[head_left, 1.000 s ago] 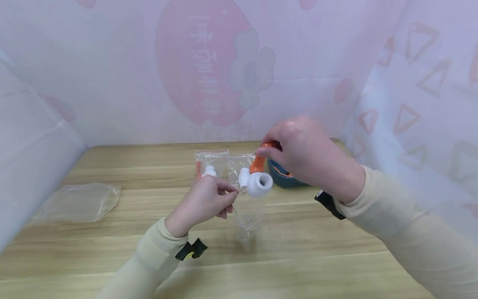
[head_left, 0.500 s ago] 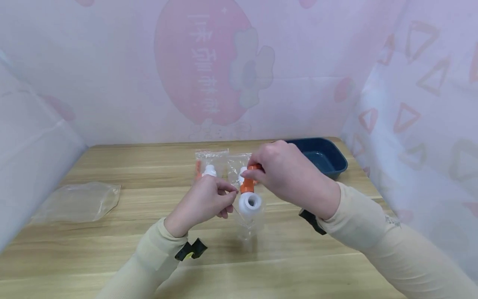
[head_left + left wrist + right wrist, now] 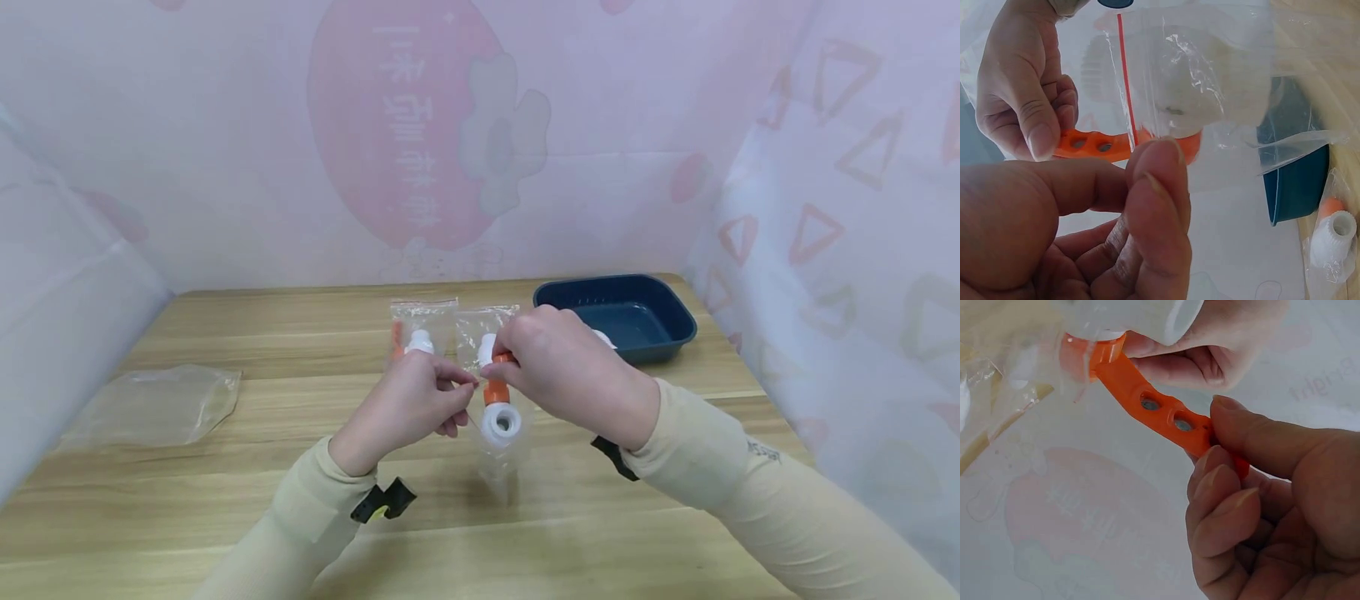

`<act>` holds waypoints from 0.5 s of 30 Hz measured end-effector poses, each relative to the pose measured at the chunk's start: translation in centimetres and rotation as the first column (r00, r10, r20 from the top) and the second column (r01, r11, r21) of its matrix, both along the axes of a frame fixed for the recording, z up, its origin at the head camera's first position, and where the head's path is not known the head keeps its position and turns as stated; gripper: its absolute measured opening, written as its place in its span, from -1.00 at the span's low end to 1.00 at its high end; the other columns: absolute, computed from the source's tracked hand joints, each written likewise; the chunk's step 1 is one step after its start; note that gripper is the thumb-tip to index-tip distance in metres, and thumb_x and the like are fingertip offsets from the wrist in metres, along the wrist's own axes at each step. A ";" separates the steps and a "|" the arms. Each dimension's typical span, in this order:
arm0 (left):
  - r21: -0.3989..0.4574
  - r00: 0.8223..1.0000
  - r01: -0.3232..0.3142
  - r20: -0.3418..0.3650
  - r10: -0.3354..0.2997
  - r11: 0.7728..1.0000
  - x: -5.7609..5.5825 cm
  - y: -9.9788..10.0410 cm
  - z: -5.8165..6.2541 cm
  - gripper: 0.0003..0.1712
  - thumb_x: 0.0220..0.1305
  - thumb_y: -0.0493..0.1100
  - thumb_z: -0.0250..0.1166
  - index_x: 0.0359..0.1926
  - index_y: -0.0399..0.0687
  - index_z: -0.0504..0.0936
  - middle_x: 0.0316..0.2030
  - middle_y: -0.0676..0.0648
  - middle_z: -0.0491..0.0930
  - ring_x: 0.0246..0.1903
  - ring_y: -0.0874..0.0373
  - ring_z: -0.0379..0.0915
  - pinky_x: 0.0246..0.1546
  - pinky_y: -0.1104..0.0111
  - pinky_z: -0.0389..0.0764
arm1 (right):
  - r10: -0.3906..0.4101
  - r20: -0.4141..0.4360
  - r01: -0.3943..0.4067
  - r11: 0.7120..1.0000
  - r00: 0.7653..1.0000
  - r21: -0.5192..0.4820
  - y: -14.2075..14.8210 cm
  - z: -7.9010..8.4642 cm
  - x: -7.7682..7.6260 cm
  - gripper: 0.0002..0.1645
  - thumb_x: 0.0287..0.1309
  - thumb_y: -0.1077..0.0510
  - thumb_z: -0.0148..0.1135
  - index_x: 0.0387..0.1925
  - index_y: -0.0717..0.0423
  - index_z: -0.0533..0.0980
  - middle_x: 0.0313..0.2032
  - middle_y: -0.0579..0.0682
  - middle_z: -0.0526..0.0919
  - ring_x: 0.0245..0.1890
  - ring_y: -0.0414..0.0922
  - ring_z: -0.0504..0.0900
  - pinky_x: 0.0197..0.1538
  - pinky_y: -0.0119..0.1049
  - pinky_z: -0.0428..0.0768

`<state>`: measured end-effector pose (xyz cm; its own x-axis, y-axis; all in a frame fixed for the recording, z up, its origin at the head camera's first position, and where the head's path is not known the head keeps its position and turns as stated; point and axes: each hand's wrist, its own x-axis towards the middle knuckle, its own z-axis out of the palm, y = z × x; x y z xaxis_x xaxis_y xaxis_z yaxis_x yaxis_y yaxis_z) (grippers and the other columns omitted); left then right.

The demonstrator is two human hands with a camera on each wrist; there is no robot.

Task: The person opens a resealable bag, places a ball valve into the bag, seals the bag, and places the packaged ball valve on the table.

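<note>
In the head view my right hand (image 3: 566, 358) grips the orange handle of a white ball valve (image 3: 501, 423). Its fingertips pinch the handle's end, as the right wrist view shows with the orange handle (image 3: 1160, 412). My left hand (image 3: 408, 400) pinches the mouth edge of a clear zip bag (image 3: 498, 483), whose red seal line crosses the left wrist view. The valve's white body sits inside the bag there, behind the clear film, while the handle sticks out toward my right hand (image 3: 1019, 81). The bag hangs over the table.
Two bagged valves lie behind my hands, one left (image 3: 421, 340) and one right (image 3: 487, 346). A dark blue bin (image 3: 675, 329) stands at the back right, with something white at its near edge. A flat clear bag (image 3: 168, 404) lies at the left. Printed curtains surround the wooden table.
My right hand has come left and down, lowering the valve into the bag and uncovering the blue bin. The left hand has stayed in place, still pinching the bag.
</note>
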<state>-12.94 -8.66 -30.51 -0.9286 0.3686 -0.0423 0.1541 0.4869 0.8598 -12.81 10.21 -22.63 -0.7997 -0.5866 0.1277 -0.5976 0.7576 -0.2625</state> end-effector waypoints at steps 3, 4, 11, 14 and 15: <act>-0.001 1.000 0.003 0.003 -0.003 1.000 0.0 0.0 0.0 -0.87 0.30 -0.35 0.25 -0.21 -0.26 0.73 -0.62 -0.15 0.63 -0.66 0.07 0.58 -0.53 0.30 0.67 | -0.005 0.022 0.005 1.000 1.000 0.014 -0.1 -0.5 -0.1 -0.84 0.13 0.07 0.47 -0.44 0.08 0.72 -0.60 -0.19 0.59 -0.60 -0.21 0.47 -0.53 -0.42 0.45; -0.002 1.000 0.003 0.003 -0.003 1.000 0.0 0.0 0.1 -0.87 0.30 -0.35 0.25 -0.21 -0.26 0.73 -0.62 -0.16 0.63 -0.65 0.06 0.58 -0.53 0.30 0.67 | -0.008 0.024 0.007 1.000 1.000 0.021 -0.2 -0.6 -0.1 -0.83 0.13 0.07 0.47 -0.44 0.08 0.72 -0.60 -0.19 0.58 -0.60 -0.21 0.46 -0.54 -0.42 0.44; 0.001 1.000 0.000 0.006 0.000 1.000 0.1 -0.1 0.2 -0.85 0.30 -0.35 0.24 -0.19 -0.25 0.73 -0.63 -0.12 0.63 -0.65 0.06 0.58 -0.51 0.31 0.68 | -0.023 0.036 0.021 0.999 0.999 0.049 -0.5 -1.7 -0.2 -0.78 0.15 0.05 0.45 -0.52 0.05 0.69 -0.69 -0.22 0.49 -0.68 -0.22 0.43 -0.62 -0.41 0.38; 0.002 1.000 -0.001 0.002 0.001 1.000 0.1 -0.1 0.2 -0.86 0.31 -0.35 0.25 -0.19 -0.25 0.73 -0.63 -0.10 0.63 -0.65 0.08 0.58 -0.51 0.31 0.68 | -0.019 0.052 0.017 0.999 0.998 0.044 -0.6 -2.2 -0.2 -0.77 0.15 0.05 0.45 -0.55 0.03 0.69 -0.72 -0.23 0.48 -0.73 -0.23 0.42 -0.64 -0.40 0.37; 0.002 1.000 -0.001 0.000 0.001 1.000 0.1 -0.2 0.2 -0.85 0.31 -0.35 0.25 -0.19 -0.25 0.73 -0.64 -0.09 0.63 -0.65 0.08 0.58 -0.51 0.30 0.68 | -0.015 0.050 0.012 0.999 0.999 0.047 -0.6 -2.3 -0.2 -0.78 0.15 0.05 0.46 -0.56 0.02 0.69 -0.72 -0.24 0.48 -0.72 -0.24 0.43 -0.63 -0.41 0.38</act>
<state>-12.81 -8.82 -30.29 -0.9291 0.3674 -0.0415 0.1535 0.4853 0.8607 -12.98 9.62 -24.92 -0.8122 -0.5802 0.0604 -0.5744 0.7775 -0.2562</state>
